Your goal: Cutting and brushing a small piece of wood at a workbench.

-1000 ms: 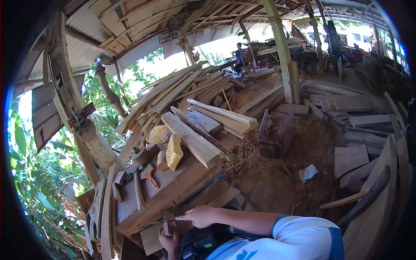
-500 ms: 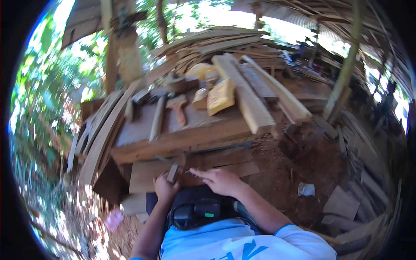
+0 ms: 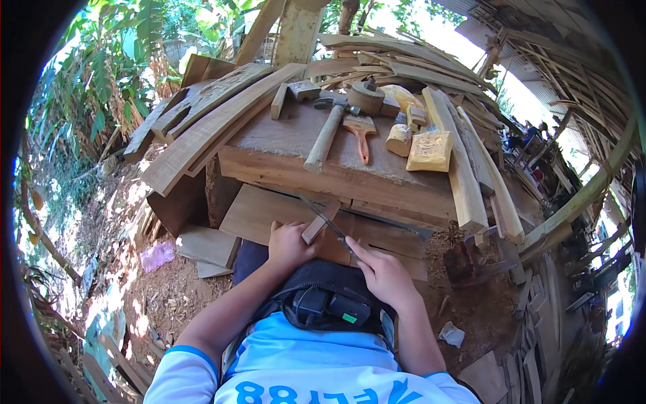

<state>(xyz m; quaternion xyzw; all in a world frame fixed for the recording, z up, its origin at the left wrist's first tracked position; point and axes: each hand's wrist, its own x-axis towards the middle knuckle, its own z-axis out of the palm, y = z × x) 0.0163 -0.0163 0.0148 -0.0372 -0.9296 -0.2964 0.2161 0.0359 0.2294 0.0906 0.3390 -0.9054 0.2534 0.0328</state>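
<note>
My left hand [image 3: 291, 246] is closed around a small wooden block [image 3: 316, 229], which sticks up past the fingers. A long, thin dark tool, apparently a file [image 3: 334, 227], crosses the block at a slant. My right hand [image 3: 388, 275] grips its near end, with the index finger stretched along it. Both hands are above my lap, close to the front of a thick wooden workbench [image 3: 323, 172]. On the bench top lie a claw hammer [image 3: 326, 133], a paintbrush with an orange handle [image 3: 362, 138] and a yellow block-like packet [image 3: 429, 151].
Long planks [image 3: 222, 121] lean over the bench's left side. Squared timbers [image 3: 463, 176] overhang its right front. A large board stack [image 3: 410, 57] rises behind. Boards [image 3: 259, 215] lie low beneath the bench edge. A pink scrap [image 3: 157, 256] and white scrap [image 3: 451, 334] lie on the ground.
My view has swung left, so the bench appears farther right. The file now lies visibly across the wooden block, and my right hand has turned to point up and left along it.
</note>
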